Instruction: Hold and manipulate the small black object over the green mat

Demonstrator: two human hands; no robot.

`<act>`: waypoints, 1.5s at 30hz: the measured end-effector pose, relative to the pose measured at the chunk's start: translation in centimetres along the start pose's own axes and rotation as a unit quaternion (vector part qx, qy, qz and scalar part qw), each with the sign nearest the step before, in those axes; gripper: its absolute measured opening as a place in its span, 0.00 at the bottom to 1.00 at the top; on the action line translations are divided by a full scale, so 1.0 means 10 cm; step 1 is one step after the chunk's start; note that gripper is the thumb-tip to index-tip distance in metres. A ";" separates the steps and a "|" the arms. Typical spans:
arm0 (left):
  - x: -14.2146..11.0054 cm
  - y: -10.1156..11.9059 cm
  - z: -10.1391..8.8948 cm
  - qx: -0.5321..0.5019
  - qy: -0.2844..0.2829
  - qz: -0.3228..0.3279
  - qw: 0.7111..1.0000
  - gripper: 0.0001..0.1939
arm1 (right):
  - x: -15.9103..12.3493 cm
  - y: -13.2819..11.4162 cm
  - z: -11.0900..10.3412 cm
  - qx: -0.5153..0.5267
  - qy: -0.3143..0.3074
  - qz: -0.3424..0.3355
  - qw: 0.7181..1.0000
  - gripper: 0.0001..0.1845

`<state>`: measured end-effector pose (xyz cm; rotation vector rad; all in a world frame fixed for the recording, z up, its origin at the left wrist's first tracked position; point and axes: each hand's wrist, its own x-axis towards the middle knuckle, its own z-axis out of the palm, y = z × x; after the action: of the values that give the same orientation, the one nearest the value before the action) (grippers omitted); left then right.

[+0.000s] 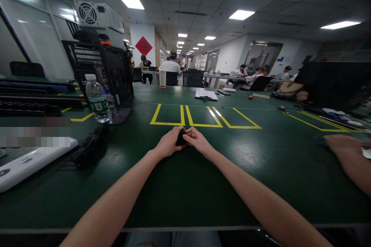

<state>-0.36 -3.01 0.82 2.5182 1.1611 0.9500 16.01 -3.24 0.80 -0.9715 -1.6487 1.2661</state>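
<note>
Both of my hands meet at the middle of the green table (185, 193), around one small black object (180, 138). My left hand (168, 142) wraps it from the left, fingers closed along its far and near sides. From the right, my right hand (198, 142) presses its thumb and fingertips against the same object. Much of the object is covered by fingers, so its kind cannot be made out. Just beyond my hands, yellow tape outlines (168, 124) mark the table surface.
A water bottle (97, 100) and an open computer case (116, 73) stand at the left, near a white power strip (37, 162). A clipboard (205, 94) and a cup (162, 79) sit farther back. Another person's hand (343, 146) rests at the right.
</note>
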 end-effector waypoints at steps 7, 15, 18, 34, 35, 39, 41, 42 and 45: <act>0.00 -0.01 0.00 0.000 -0.001 -0.004 1.000 0.32 | 0.00 -0.03 -0.02 0.002 -0.008 0.015 1.000 0.16; 0.01 -0.01 0.00 0.004 -0.001 0.002 1.000 0.32 | 0.00 -0.04 0.03 0.019 -0.002 0.005 1.000 0.13; 0.01 -0.01 0.00 0.003 -0.003 0.000 1.000 0.32 | 0.03 0.01 0.02 0.016 0.007 0.015 1.000 0.16; 0.01 -0.02 0.01 0.005 -0.010 -0.014 1.000 0.32 | 0.03 0.00 -0.01 0.008 0.001 0.023 1.000 0.17; 0.01 -0.02 0.00 0.005 -0.010 -0.014 1.000 0.32 | 0.03 0.00 -0.01 0.008 -0.004 0.024 1.000 0.17; 0.02 -0.04 0.01 0.006 -0.010 -0.010 1.000 0.32 | 0.02 -0.01 -0.04 0.010 -0.024 0.015 1.000 0.20; 0.02 -0.04 0.01 0.007 -0.008 -0.007 1.000 0.32 | 0.01 -0.02 -0.05 0.013 -0.026 0.009 1.000 0.22; 0.02 -0.04 0.01 0.008 -0.008 -0.006 1.000 0.32 | 0.01 -0.02 -0.04 0.016 -0.026 0.008 1.000 0.21; 0.02 -0.04 0.02 0.010 -0.006 -0.005 1.000 0.32 | 0.02 0.00 -0.02 0.021 -0.016 0.007 1.000 0.17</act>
<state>-0.36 -2.59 0.60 2.5281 1.1836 0.9235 16.15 -3.02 0.86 -0.9421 -1.6360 1.3264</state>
